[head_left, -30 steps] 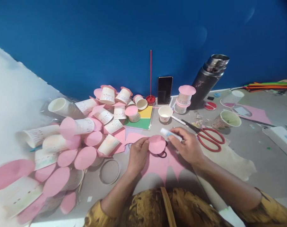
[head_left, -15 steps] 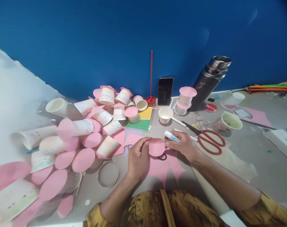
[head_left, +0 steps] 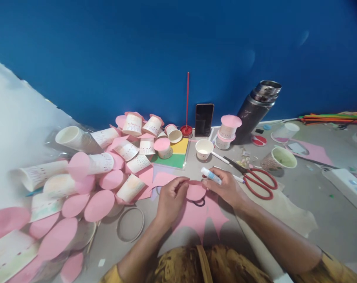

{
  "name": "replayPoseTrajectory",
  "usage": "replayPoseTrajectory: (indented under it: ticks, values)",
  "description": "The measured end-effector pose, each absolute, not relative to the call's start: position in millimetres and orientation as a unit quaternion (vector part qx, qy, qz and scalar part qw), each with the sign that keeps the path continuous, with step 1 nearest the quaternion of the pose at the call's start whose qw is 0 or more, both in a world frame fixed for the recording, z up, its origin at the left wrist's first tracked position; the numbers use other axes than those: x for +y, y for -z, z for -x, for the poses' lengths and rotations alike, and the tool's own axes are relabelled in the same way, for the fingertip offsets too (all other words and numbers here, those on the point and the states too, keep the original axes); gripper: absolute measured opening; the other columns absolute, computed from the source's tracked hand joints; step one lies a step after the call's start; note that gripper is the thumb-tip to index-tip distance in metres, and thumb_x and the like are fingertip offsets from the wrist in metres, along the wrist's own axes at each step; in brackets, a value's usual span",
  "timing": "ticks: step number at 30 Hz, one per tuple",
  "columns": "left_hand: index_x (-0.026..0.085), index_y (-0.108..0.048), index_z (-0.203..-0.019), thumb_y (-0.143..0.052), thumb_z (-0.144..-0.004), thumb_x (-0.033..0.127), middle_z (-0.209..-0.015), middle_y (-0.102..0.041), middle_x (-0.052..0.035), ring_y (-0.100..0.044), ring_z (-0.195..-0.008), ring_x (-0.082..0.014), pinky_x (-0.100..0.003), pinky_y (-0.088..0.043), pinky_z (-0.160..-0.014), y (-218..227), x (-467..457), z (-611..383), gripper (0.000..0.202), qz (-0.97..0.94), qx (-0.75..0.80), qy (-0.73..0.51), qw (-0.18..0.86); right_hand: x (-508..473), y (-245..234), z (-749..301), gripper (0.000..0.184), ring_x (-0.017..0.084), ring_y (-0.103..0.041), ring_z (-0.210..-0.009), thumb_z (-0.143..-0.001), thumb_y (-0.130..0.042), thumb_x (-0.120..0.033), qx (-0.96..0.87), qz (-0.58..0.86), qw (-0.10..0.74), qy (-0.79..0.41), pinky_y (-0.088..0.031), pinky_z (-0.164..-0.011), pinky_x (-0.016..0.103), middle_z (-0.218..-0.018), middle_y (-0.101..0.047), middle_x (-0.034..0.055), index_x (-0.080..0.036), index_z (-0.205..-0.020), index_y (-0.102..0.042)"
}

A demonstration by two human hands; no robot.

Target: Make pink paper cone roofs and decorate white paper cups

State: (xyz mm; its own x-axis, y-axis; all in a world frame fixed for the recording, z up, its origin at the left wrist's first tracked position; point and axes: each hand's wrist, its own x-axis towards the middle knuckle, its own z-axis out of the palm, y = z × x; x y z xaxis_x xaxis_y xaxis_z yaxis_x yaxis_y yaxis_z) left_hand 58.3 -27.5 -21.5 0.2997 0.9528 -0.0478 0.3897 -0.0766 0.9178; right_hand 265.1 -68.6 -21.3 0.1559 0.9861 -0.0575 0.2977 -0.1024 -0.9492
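Right hand [head_left: 227, 188] moved to one disc [head_left: 196, 191], gripping one tube [head_left: 211, 175] (left hand [head_left: 170, 197] pinching disc)

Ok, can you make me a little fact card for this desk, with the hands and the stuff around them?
Left hand: pinches the edge of a pink paper circle
Right hand: holds a white-and-blue tube close by the circle's right edge
Below the circle: pink paper with curved cut-outs
Left side: many paper cups, lots with pink discs
Right side: red-handled scissors
Back: upright phone, dark flask, blue wall
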Motion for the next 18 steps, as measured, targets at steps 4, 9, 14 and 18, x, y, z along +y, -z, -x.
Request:
replayPoseTrajectory:
  ticks: [4,9,14,18]
  values:
    - [0.02,-0.068,-0.128,-0.063,-0.09,0.039,-0.129,-0.073,-0.0118,-0.071,-0.11,-0.0291,-0.041,-0.055,-0.094,2,-17,-62,0.043,-0.695,0.521,-0.269,0.416,-64,22,-281,0.04,0.013,-0.047,-0.059,-0.094,-0.057,-0.058,-0.46,0.646,0.493,-0.356,-0.035,-0.053,0.026,-0.064,-0.053,-0.0029,-0.02,-0.084,-0.064]
    - [0.02,-0.055,-0.143,-0.067,-0.087,0.038,-0.147,-0.058,-0.0145,-0.054,-0.135,-0.0342,-0.047,-0.044,-0.109,-34,9,-103,0.06,-0.791,0.462,-0.249,0.315,-52,30,-298,0.049,0.01,-0.04,-0.053,-0.092,-0.057,-0.067,-0.346,0.606,0.61,-0.376,-0.031,-0.048,0.024,-0.06,-0.044,-0.005,-0.02,-0.08,-0.061]
    - [0.013,-0.071,-0.115,-0.063,-0.091,0.038,-0.124,-0.065,-0.0185,-0.057,-0.121,-0.0319,-0.042,-0.043,-0.106,-40,47,-162,0.036,-0.852,0.445,-0.208,0.181,-42,35,-303,0.054,0.009,-0.038,-0.05,-0.082,-0.065,-0.072,-0.305,0.585,0.652,-0.374,-0.03,-0.045,0.022,-0.058,-0.045,-0.0057,-0.018,-0.079,-0.063]
    - [0.018,-0.072,-0.069,-0.063,-0.09,0.035,-0.086,-0.072,-0.0147,-0.065,-0.099,-0.0315,-0.041,-0.046,-0.089,-31,57,-188,0.028,-0.858,0.452,-0.154,0.189,-37,38,-307,0.056,0.008,-0.038,-0.047,-0.079,-0.066,-0.074,-0.302,0.581,0.659,-0.371,-0.028,-0.043,0.021,-0.055,-0.045,-0.0064,-0.017,-0.08,-0.065]
